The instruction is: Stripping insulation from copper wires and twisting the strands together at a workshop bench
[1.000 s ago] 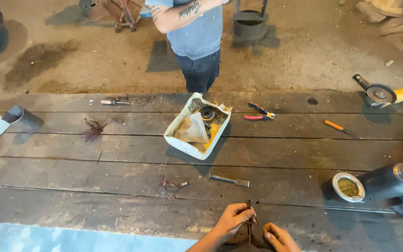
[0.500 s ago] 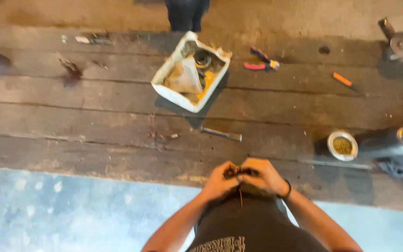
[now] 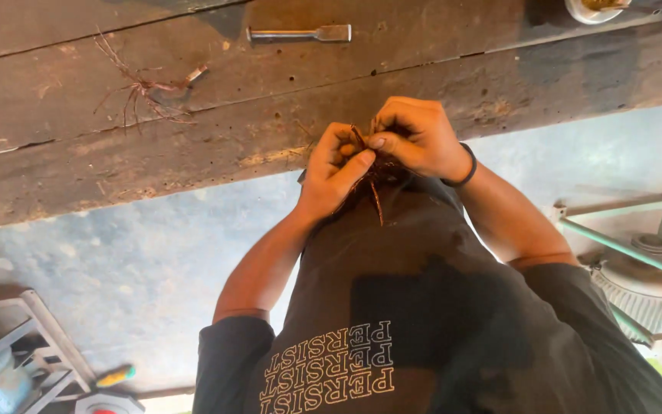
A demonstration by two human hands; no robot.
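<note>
a worn wooden workbench (image 3: 193, 146) of dark planks is filling the far part of the view, and below it a pale blue-grey floor (image 3: 116, 261) is showing. since half a second ago the camera is looking more steeply down, so the white tray, the pliers and the grinder are no longer in the picture, and the hands are now sitting closer and larger, just at the near edge of the bench over the person's dark shirt. the work itself is not changing place: both hands are still closed together around the same thing, so the twisting or sorting of the strands seems to be still going on, not finished.

the left hand (image 3: 335, 172) is pinching a small bundle of copper wire (image 3: 377, 180) with thumb and fingers, and the right hand (image 3: 415, 138), wearing one dark wristband (image 3: 465, 170), is clenching the same bundle from the far side; one thin strand is hanging down toward the shirt.

counting what is visible: two hands, one held bundle, one loose tangle of wire scraps (image 3: 143, 88) lying far left on the bench, one metal chisel-like tool (image 3: 300, 34) far in the middle, one round tin (image 3: 588, 9) cut by the far right edge, and two metal racks, one near left (image 3: 24, 345) and one right (image 3: 637, 245)
</note>
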